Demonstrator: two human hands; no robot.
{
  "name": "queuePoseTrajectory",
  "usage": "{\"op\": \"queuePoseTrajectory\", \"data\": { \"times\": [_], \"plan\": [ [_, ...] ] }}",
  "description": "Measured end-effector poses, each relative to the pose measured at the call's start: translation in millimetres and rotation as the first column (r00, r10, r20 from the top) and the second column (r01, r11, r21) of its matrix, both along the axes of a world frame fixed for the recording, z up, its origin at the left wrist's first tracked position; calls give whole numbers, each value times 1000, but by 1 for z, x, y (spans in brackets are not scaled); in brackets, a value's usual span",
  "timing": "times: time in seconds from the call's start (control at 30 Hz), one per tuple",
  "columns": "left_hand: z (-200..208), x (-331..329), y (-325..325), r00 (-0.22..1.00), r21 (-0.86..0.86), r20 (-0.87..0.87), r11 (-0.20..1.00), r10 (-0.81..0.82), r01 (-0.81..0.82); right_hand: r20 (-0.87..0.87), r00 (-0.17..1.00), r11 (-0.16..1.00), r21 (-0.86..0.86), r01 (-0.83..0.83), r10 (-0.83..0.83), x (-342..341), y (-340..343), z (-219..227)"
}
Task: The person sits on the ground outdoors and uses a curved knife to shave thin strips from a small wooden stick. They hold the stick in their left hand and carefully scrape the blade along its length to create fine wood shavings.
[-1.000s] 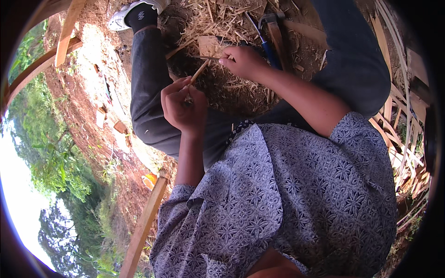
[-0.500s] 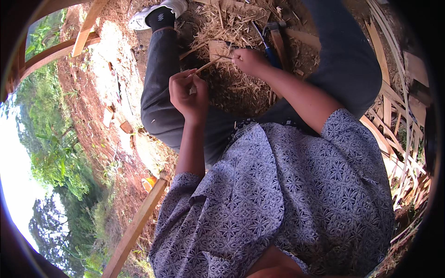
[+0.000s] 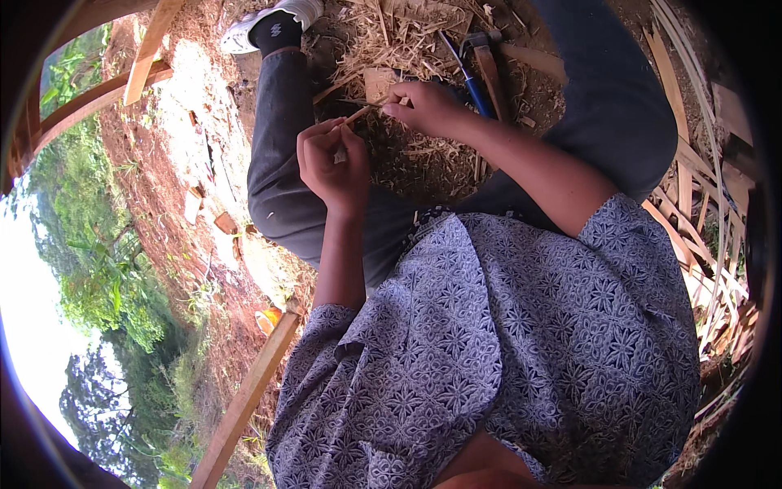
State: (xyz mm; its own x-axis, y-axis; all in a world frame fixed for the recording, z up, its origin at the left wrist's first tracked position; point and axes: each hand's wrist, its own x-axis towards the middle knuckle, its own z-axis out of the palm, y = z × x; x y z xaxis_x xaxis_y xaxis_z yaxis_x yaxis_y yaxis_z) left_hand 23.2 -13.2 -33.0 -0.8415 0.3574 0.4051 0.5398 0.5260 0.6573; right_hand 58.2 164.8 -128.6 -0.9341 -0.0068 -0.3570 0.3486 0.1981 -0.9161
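Observation:
My left hand (image 3: 332, 167) is closed around the lower end of a thin wooden stick (image 3: 357, 116), which points up and to the right. At the stick's far tip, my right hand (image 3: 428, 108) has thumb and finger pinched together on it. Whether a loose fibre is also between those fingertips is too small to tell. Just beyond the stick, a small flat wood block (image 3: 379, 82) lies among the shavings. A hammer (image 3: 486, 72) and a slim tool with a blue handle (image 3: 478, 94) rest on the ground beyond my right hand.
Wood shavings (image 3: 399, 45) cover the ground between my legs. Long split strips (image 3: 680, 175) are heaped at the right. A wooden beam (image 3: 248, 399) stands near my left arm, with another slat (image 3: 151, 53) at the upper left. Reddish soil slopes toward greenery at the left.
My right hand has shifted left toward my left hand, so its fingertips are nearer along the stick. The left hand keeps nearly the same place and grip.

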Motion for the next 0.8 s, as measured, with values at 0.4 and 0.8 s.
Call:
{"op": "queuePoseTrajectory", "data": {
  "times": [0.4, 0.8],
  "plan": [
    [-1, -4, 2, 999, 8, -25, 1000, -25, 26, -80, 997, 988, 151, 36, -24, 0, 1, -1],
    [-1, -10, -10, 961, 379, 267, 910, 69, -171, 197, 972, 992, -1, 128, -125, 2, 17, -38]
  ]
}}
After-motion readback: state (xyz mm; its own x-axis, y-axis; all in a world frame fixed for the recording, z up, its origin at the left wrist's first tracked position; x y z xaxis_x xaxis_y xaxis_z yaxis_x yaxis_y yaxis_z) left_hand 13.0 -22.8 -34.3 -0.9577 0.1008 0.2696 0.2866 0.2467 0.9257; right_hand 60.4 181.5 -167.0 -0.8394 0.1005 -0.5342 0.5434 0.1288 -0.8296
